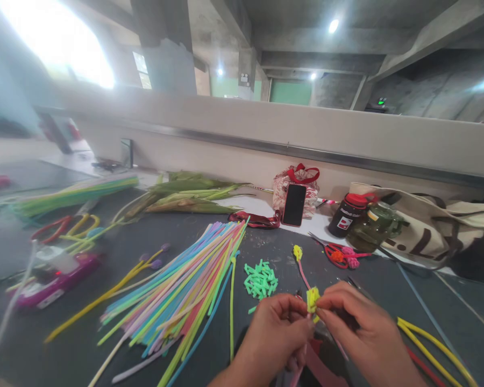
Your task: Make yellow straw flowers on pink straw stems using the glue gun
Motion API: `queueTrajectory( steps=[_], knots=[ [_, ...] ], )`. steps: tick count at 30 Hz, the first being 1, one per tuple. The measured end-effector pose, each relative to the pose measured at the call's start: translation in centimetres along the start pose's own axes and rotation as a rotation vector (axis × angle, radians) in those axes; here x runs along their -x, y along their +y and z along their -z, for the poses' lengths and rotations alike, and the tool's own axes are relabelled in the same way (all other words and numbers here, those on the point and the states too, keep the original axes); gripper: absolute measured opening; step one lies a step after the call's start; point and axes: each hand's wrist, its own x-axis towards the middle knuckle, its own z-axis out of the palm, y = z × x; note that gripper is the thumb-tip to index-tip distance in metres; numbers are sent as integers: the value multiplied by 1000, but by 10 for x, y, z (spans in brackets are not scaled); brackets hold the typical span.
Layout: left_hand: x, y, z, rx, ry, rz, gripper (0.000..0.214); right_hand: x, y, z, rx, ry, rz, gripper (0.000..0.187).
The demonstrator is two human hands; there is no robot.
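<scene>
The small yellow tuft (312,299) is low in the middle of the view, just above the dark table (379,274), exactly between the two hands. The right hand (363,333) pinches it from the right with thumb and forefinger. The left hand (276,328) presses its closed fingertips on it from the left. Both hands are equally near. Just behind the tuft lies a thin pink stem (302,271), with its long axis pointing away from the person. The green cut pieces (260,279) are near, further left.
</scene>
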Motion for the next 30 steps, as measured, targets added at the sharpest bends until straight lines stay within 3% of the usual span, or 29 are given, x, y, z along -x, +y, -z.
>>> queueTrajectory(
  steps=[13,20,26,30],
  knots=[
    [4,1,-3,-88,39,-72,22,1,1,-4,-49,-4,-21,13],
    [3,6,-5,-92,85,-55,26,0,1,-6,-37,10,50,13],
    [0,1,-3,-96,94,-88,24,1,5,-6,25,80,215,15],
    [-4,-4,0,-83,135,-83,28,3,6,-1,-27,135,216,21]
  ],
)
